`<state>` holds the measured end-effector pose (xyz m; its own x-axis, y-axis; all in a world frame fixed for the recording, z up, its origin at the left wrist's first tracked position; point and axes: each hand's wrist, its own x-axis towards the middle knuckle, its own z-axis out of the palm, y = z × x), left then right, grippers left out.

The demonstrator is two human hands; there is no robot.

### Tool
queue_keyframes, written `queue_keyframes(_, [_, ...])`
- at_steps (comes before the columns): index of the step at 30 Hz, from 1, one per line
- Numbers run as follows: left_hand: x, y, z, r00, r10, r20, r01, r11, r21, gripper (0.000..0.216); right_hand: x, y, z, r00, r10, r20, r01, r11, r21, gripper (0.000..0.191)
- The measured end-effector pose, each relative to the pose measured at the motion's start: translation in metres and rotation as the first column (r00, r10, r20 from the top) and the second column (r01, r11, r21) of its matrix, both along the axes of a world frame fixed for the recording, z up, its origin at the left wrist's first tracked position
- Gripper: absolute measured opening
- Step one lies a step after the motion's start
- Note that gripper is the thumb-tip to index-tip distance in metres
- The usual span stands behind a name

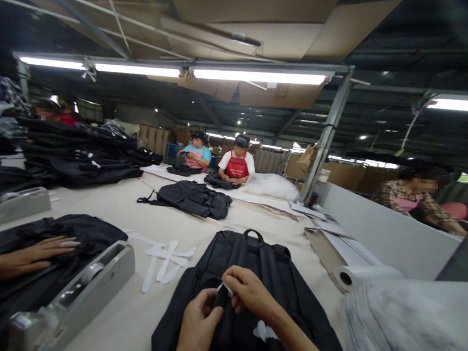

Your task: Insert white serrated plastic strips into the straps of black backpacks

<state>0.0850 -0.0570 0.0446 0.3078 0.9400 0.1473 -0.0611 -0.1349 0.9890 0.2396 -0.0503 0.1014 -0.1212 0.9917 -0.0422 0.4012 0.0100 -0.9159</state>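
A black backpack (214,256) lies on the table in front of me, its straps facing up and its top loop pointing away. My left hand (198,325) is closed around a black shoulder strap (225,328) of the backpack. At the same strap, my right hand (248,291) pinches a small white strip (224,288), partly covered by the fingers. A second white piece (263,331) rests on the backpack below my right forearm. Several white strips (165,257) lie crossed over each other on the table, left of the backpack.
A tape dispenser (97,289) stands at the left, beside a co-worker's hands (42,251) on another black bag. Black bags (76,151) are heaped at the far left; another bag (195,196) lies ahead. Plastic bags (421,328) and a white roll (364,277) are on the right.
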Motion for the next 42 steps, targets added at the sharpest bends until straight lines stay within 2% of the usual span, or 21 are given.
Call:
queue_keyframes(3, [0.000,0.001,0.001,0.996,0.025,0.082,-0.020,0.998,-0.057,0.050,0.003,-0.003,0.004,0.979,0.008,-0.203,-0.030,0.994,-0.106,0.034])
queue_keyframes(5, [0.000,0.001,0.000,0.995,0.051,0.090,-0.043,0.995,-0.088,0.054,0.002,-0.003,0.004,0.970,0.015,-0.242,-0.045,0.992,-0.121,0.038])
queue_keyframes(9, [-0.001,0.001,-0.006,0.990,0.144,-0.001,-0.143,0.983,-0.113,0.065,-0.005,0.004,0.003,0.983,-0.050,-0.175,0.010,0.976,-0.219,0.038])
queue_keyframes(11, [0.000,0.001,-0.009,0.988,0.153,0.000,-0.152,0.983,-0.099,0.064,-0.010,0.007,0.005,0.987,-0.082,-0.141,0.040,0.961,-0.275,0.038])
queue_keyframes(14, [0.001,0.002,-0.013,0.984,0.161,0.082,-0.154,0.985,-0.082,0.064,-0.016,0.008,0.011,0.992,-0.101,-0.081,0.067,0.936,-0.346,0.038])
queue_keyframes(18, [0.004,0.003,-0.014,0.962,0.171,0.211,-0.140,0.978,-0.157,0.077,-0.020,0.011,0.017,0.995,-0.095,0.019,0.095,0.919,-0.383,0.037])
queue_keyframes(20, [0.004,0.003,-0.012,0.961,0.160,0.227,-0.119,0.976,-0.184,0.078,-0.020,0.012,0.020,0.997,-0.074,0.035,0.082,0.917,-0.390,0.038])
queue_keyframes(24, [0.004,0.001,-0.007,0.936,0.187,0.300,-0.110,0.961,-0.254,0.078,-0.016,0.012,0.023,0.997,0.023,-0.071,-0.048,0.924,-0.380,0.038])
queue_keyframes(26, [0.003,-0.001,-0.006,0.939,0.167,0.301,-0.107,0.973,-0.207,0.069,-0.017,0.010,0.025,0.996,0.053,-0.077,-0.078,0.920,-0.383,0.040])
queue_keyframes(30, [0.003,-0.002,-0.007,0.965,0.098,0.244,-0.091,0.995,-0.036,0.048,-0.026,0.007,0.032,0.999,0.010,0.045,0.008,0.927,-0.374,0.044])
queue_keyframes(34, [0.001,-0.005,-0.007,0.982,0.101,0.159,-0.114,0.990,0.077,0.037,-0.030,0.008,0.039,0.993,0.046,0.109,-0.003,0.930,-0.368,0.047])
queue_keyframes(39, [0.001,-0.009,-0.006,0.989,0.121,0.088,-0.133,0.981,0.139,0.030,-0.026,0.015,0.034,0.994,0.087,0.059,-0.060,0.932,-0.357,0.030])
queue_keyframes(42, [0.003,-0.006,-0.010,0.983,0.136,0.121,-0.151,0.981,0.125,0.033,-0.026,0.018,0.024,0.993,0.099,0.070,-0.079,0.968,-0.240,0.017])
